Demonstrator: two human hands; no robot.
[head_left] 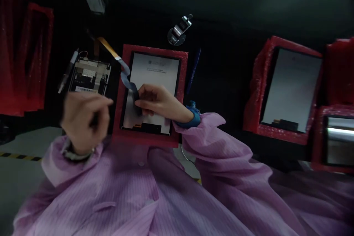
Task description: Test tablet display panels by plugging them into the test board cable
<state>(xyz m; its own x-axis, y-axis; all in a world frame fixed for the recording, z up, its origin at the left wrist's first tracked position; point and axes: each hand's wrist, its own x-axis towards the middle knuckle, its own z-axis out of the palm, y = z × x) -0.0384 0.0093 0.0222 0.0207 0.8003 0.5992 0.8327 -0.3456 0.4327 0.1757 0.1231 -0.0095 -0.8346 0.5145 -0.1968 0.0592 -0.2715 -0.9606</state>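
My right hand (157,99) pinches the lower end of a grey flat ribbon cable (125,75) above a display panel (155,70). Toward its upper end the cable turns orange-yellow. The panel lies pale side up on a red wrapped pad (183,81), with a dark strip and a small orange contact at its lower edge. My left hand (85,121), smeared by motion, hovers left of the pad with its fingers curled; what they hold, if anything, cannot be made out. Just beyond it lies an open circuit unit (90,73), partly covered by that hand.
A white pen-like tool (68,70) lies left of the circuit unit. Right of the pad is a blue pen (194,70); behind stands a shiny metal fixture (179,31). Another panel (293,88) rests on red wrapping at right. Red wrapped pieces (35,59) are stacked far left.
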